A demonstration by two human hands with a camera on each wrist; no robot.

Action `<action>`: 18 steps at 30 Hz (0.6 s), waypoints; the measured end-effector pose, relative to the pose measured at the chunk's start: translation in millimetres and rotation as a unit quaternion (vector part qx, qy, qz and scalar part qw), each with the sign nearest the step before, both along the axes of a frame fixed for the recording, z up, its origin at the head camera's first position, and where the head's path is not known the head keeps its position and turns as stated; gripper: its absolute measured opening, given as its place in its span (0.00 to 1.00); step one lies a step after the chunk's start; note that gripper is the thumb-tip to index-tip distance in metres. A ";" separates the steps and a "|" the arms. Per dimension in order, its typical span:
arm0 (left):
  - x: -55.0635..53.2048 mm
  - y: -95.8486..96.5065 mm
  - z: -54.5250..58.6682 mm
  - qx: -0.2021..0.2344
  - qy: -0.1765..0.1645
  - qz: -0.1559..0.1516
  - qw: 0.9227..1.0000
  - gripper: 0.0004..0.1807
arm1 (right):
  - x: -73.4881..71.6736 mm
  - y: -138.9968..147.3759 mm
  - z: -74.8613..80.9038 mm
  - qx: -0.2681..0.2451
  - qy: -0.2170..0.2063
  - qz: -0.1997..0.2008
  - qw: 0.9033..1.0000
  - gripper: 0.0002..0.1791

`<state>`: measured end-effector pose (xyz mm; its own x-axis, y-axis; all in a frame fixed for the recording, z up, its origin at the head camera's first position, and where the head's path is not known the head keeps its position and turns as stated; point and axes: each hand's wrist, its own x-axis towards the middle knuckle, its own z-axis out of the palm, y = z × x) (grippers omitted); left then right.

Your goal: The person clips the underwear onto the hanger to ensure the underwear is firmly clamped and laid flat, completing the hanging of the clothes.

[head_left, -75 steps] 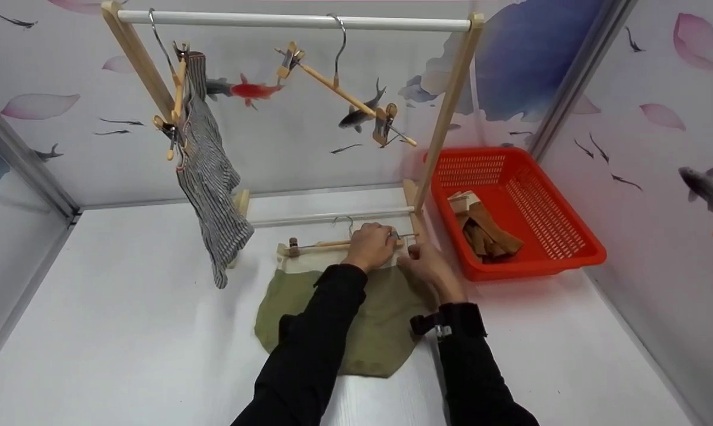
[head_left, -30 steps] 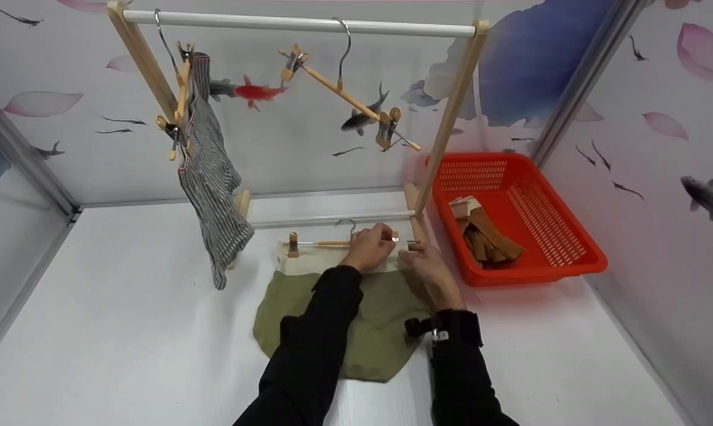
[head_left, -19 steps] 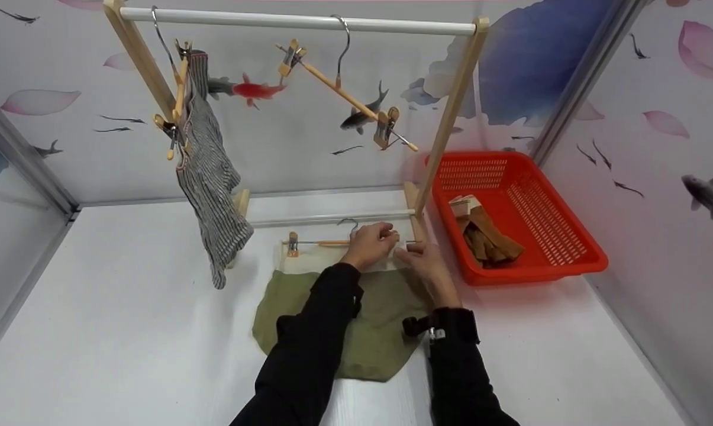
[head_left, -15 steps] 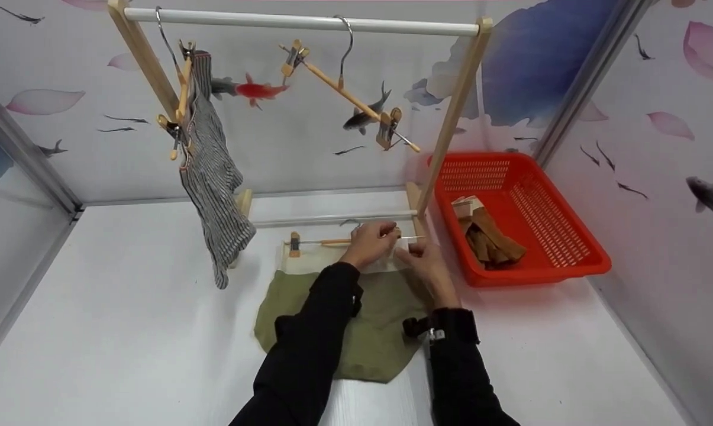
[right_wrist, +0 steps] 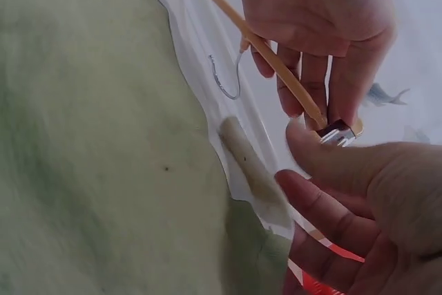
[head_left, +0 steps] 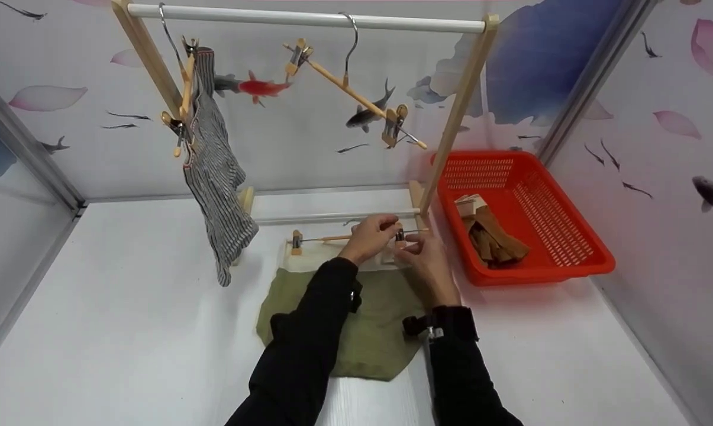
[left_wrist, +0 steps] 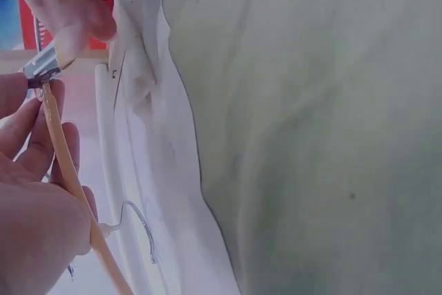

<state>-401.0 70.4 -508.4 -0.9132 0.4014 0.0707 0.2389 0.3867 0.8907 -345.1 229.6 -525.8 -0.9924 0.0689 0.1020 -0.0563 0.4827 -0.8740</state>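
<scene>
A green garment [head_left: 380, 331] with a cream waistband [head_left: 315, 255] lies flat on the white table. Along the waistband lies a wooden clip hanger [head_left: 335, 238]; its left clip [head_left: 297, 242] stands at the waistband's left corner, and whether it bites the cloth is unclear. My left hand [head_left: 371, 238] pinches the hanger's right clip [right_wrist: 337, 133], whose metal shows in both wrist views, with the hanger bar [left_wrist: 65, 157] along the palm. Close beside that clip, my right hand [head_left: 430, 263] has thumb and forefinger parted, the thumb against the clip and the fingers by the waistband's corner.
A rack with a white rail [head_left: 309, 18] stands behind. Striped trousers [head_left: 217, 177] hang from it at left, beside a bare clip hanger [head_left: 356, 97]. To the right, a red basket [head_left: 569, 195] holds brown cloth [head_left: 495, 236].
Both hands stay by the hanger's right end. The right clip has come into view between them, and the right hand's fingers have spread around it. The garment has barely moved.
</scene>
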 end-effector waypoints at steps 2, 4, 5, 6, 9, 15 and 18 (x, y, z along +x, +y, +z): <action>0.7 -0.2 0.5 -0.002 -0.001 -0.001 1.000 0.22 | 3.5 -0.5 -0.5 -0.008 -0.035 0.000 0.999 0.20; 0.9 -0.5 0.9 -0.003 -0.001 -0.002 1.000 0.22 | 6.8 -0.1 -1.1 -0.001 -0.069 0.010 0.998 0.22; 0.7 -0.6 1.0 -0.003 0.000 -0.002 1.000 0.21 | 8.0 0.0 -1.3 0.011 -0.081 0.021 0.996 0.22; 0.7 -0.9 1.1 -0.004 0.002 -0.002 1.000 0.21 | 9.0 0.1 -1.3 0.025 -0.090 0.034 0.995 0.23; 0.2 -1.8 1.0 -0.005 0.010 -0.002 1.000 0.21 | 8.2 0.8 -3.0 0.080 -0.082 0.066 0.991 0.23; 0.7 -3.7 2.1 0.008 0.002 -0.008 1.000 0.22 | 3.7 2.2 -6.0 0.093 -0.062 0.033 0.993 0.08; -0.3 -4.4 3.4 0.003 0.002 -0.003 1.000 0.23 | 0.9 2.7 -5.7 0.074 -0.037 0.016 0.996 0.06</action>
<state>-401.3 66.0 -504.9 -0.9107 0.4057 0.0770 0.2446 0.3798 0.8921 -344.2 232.3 -531.5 -0.9990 0.0265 0.0348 -0.0117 0.6051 -0.7960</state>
